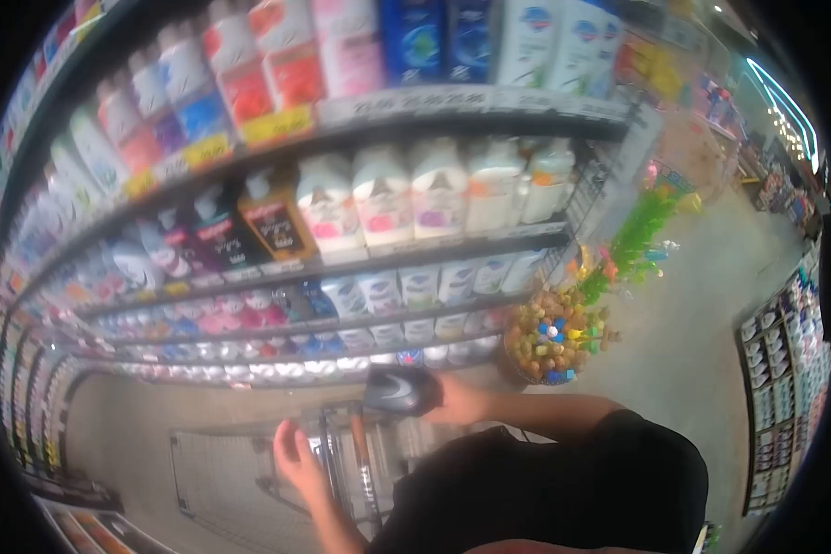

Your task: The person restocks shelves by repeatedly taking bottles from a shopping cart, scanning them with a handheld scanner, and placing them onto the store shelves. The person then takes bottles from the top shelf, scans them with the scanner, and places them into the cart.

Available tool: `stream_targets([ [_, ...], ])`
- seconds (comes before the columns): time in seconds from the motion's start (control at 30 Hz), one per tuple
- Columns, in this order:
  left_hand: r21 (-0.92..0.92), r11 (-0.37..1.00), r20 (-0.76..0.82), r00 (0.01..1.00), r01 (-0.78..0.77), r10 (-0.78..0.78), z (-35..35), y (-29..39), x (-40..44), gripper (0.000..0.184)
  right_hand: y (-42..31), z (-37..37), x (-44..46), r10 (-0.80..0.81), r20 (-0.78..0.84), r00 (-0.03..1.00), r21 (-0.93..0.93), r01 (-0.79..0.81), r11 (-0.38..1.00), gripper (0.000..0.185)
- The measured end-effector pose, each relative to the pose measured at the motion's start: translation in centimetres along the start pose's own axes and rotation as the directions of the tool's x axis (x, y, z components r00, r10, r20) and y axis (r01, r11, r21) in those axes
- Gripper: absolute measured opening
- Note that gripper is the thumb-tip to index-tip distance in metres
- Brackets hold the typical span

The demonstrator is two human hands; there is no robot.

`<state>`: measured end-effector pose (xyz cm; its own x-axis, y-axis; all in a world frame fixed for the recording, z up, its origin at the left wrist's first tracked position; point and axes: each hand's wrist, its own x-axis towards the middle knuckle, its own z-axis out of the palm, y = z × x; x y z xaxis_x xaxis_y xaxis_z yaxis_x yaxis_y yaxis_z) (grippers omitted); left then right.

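My right hand (454, 399) is closed around the end of a dark, flat-sided bottle (395, 391) with a pale curved mark on its face. It holds the bottle sideways in front of my body, above the shopping cart. My left hand (292, 452) is apart from it, with the fingers stretched out and nothing seen in them. It hovers beside the brown handle bar (360, 448) of the cart. The wire basket of the shopping cart (180, 471) extends to the left below my hands. The bottle's label is too blurred to read.
Long shelves of bottles (388, 198) run across the front and curve away left, with price strips (415, 102) along their edges. At the shelf's right end stands a basket of small round items (554, 337) beside green foliage (644, 231). Another stocked shelf (780, 397) is far right.
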<state>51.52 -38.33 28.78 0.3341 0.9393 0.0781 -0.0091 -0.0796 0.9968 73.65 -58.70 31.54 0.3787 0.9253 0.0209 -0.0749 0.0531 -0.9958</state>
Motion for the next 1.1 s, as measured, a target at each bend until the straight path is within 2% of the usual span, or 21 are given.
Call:
stream_targets([
  [0.1,-0.106,0.992,0.280,0.956,-0.065,0.093,5.7,3.4,-0.2,0.034,-4.3,-5.0,-2.8,-0.049,-0.082,0.995,-0.336,0.019,0.942,0.060],
  [0.13,-0.156,0.987,0.370,0.924,-0.043,0.099,7.7,5.3,-0.7,0.036,-5.2,-6.2,-3.6,-0.092,-0.152,0.984,-0.206,0.059,0.977,0.064],
  [0.17,-0.200,0.980,0.455,0.885,-0.010,0.102,9.7,7.9,-1.4,0.038,-5.7,-8.0,-4.3,-0.080,-0.221,0.972,-0.249,0.023,0.968,0.063],
  [0.23,-0.243,0.969,0.632,0.751,-0.044,0.193,13.0,12.6,-2.5,0.040,-8.1,-10.5,-5.9,-0.291,-0.402,0.868,-0.310,0.170,0.935,0.064],
  [0.27,-0.238,0.966,0.697,0.675,-0.102,0.243,14.5,14.4,-2.8,0.048,-9.1,-12.0,-6.6,-0.372,-0.472,0.799,-0.346,0.220,0.912,0.064],
  [0.33,-0.208,0.888,0.783,0.475,-0.409,0.402,17.7,19.0,-2.8,0.058,-11.8,-15.4,-7.2,-0.417,-0.488,0.766,-0.274,0.320,0.907,0.064],
  [0.4,-0.227,0.800,0.832,0.316,-0.555,0.456,21.7,23.1,-2.9,0.063,-15.6,-19.1,-6.8,-0.520,-0.462,0.718,-0.305,0.422,0.854,0.064],
  [0.43,-0.252,0.761,0.816,0.292,-0.598,0.499,24.1,25.3,-3.3,0.064,-17.1,-20.9,-6.5,-0.611,-0.453,0.650,-0.431,0.440,0.788,0.065],
  [0.47,-0.276,0.717,0.797,0.265,-0.640,0.543,26.5,27.1,-3.8,0.066,-19.6,-21.6,-6.4,-0.648,-0.443,0.619,-0.371,0.532,0.761,0.054],
  [0.53,-0.277,0.742,0.780,0.307,-0.611,0.545,30.8,29.5,-4.2,0.068,-23.2,-23.2,-5.0,-0.729,-0.444,0.521,-0.301,0.680,0.669,0.041],
  [0.57,-0.277,0.669,0.735,0.296,-0.690,0.610,33.0,30.4,-4.0,0.069,-24.3,-24.3,-4.2,-0.764,-0.454,0.458,-0.298,0.730,0.615,0.038],
  [0.6,-0.268,0.594,0.690,0.279,-0.759,0.667,35.1,31.1,-3.6,0.072,-25.6,-24.9,-3.8,-0.746,-0.474,0.467,-0.274,0.727,0.629,0.035],
  [0.7,-0.173,0.684,0.698,0.402,-0.708,0.593,40.0,33.8,-3.1,0.075,-28.7,-25.3,-3.1,-0.693,-0.565,0.448,-0.273,0.691,0.669,0.033],
  [0.73,-0.168,0.701,0.706,0.411,-0.693,0.576,41.2,34.4,-2.9,0.076,-29.4,-25.4,-2.4,-0.704,-0.583,0.406,-0.247,0.737,0.629,0.035],
  [0.87,-0.184,0.781,0.703,0.476,-0.596,0.528,46.4,34.7,-1.1,0.081,-31.3,-27.4,-0.6,-0.698,-0.577,0.424,-0.311,0.676,0.668,0.041],
  [0.93,-0.226,0.851,0.706,0.522,-0.474,0.478,46.8,35.6,-2.3,0.084,-32.0,-27.8,-0.3,-0.667,-0.581,0.467,-0.272,0.661,0.699,0.040],
  [1.0,-0.277,0.917,0.735,0.552,-0.286,0.394,46.9,36.6,-3.9,0.087,-32.6,-27.9,-0.1,-0.639,-0.591,0.491,-0.240,0.650,0.721,0.042],
  [1.1,-0.249,0.912,0.703,0.587,-0.326,0.402,48.4,37.1,-4.2,0.077,-33.3,-28.0,0.2,-0.580,-0.627,0.519,-0.198,0.614,0.764,0.048],
])
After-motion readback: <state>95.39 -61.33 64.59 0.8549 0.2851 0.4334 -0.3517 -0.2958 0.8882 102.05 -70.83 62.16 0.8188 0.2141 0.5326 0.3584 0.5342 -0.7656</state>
